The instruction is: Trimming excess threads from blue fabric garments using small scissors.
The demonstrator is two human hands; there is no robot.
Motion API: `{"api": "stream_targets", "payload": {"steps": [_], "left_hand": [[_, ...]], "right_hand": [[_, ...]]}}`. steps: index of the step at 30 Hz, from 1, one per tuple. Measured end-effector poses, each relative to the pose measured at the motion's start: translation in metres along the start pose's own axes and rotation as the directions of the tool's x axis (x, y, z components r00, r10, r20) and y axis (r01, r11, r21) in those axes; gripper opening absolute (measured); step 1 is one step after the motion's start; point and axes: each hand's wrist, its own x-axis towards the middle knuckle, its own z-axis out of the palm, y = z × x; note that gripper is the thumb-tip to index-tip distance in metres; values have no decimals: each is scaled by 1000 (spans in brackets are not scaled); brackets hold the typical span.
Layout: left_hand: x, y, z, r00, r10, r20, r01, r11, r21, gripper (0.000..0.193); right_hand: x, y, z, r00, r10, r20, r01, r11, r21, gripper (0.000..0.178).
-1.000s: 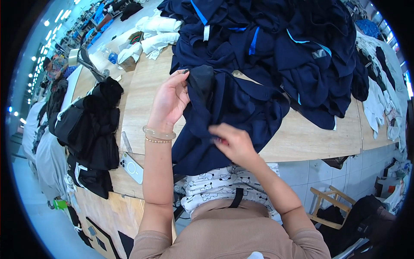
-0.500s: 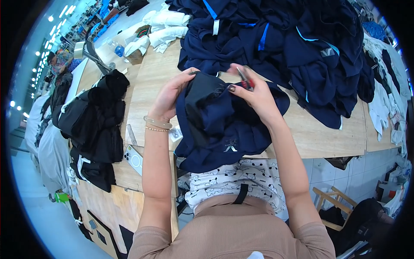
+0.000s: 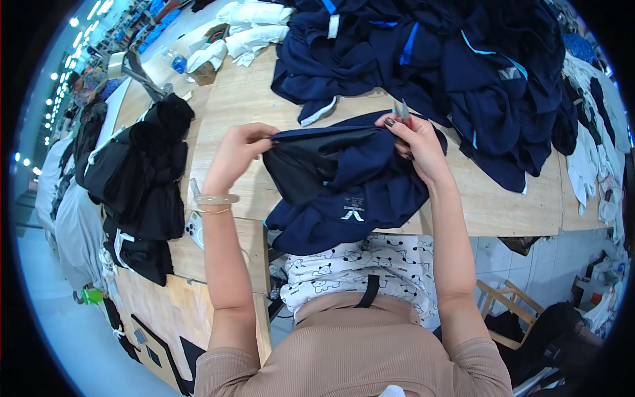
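Note:
A navy garment (image 3: 370,185) with a black inner panel and a pale printed mark is spread between my hands, lying partly on the wooden table (image 3: 231,99) and over its near edge. My left hand (image 3: 235,155) pinches the left end of its upper edge between thumb and fingers. At the right end of that edge, my right hand (image 3: 420,149) grips the cloth. Small red-handled snips (image 3: 404,114) are also in that hand, blades pointing up and away; much of the handle is hidden by the fingers.
A large heap of navy garments (image 3: 423,73) with blue tapes covers the far side. Black garments (image 3: 135,175) are piled at left, near a phone (image 3: 194,228). White cloths (image 3: 258,33) lie far left. A wooden stool (image 3: 506,311) stands below at right.
My left hand has moved left and down, and my right hand slightly right. The garment's upper edge, bunched before, is now stretched straight between them.

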Motion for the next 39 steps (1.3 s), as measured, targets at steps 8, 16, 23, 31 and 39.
{"api": "stream_targets", "payload": {"steps": [8, 16, 23, 31, 39], "left_hand": [[-2, -16, -10, 984, -135, -114, -25, 533, -846, 18], [16, -16, 4, 969, 143, 203, 194, 71, -978, 25], [28, -54, 7, 986, 66, 152, 156, -60, -986, 30], [26, -60, -2, 974, -34, 222, 219, -80, -973, 31], [15, -50, -16, 997, 31, 69, 70, -46, -996, 40]], "right_hand": [[-6, -8, 3, 989, -31, 142, 34, 999, -21, 26], [-2, 0, 17, 991, -6, 130, 48, 945, -325, 29], [-8, 2, 20, 990, -45, 130, 61, 991, -120, 39], [-10, 2, 6, 969, 83, 235, -120, 981, 151, 57], [16, 13, 7, 999, 25, 47, -29, 995, 97, 52]]}}
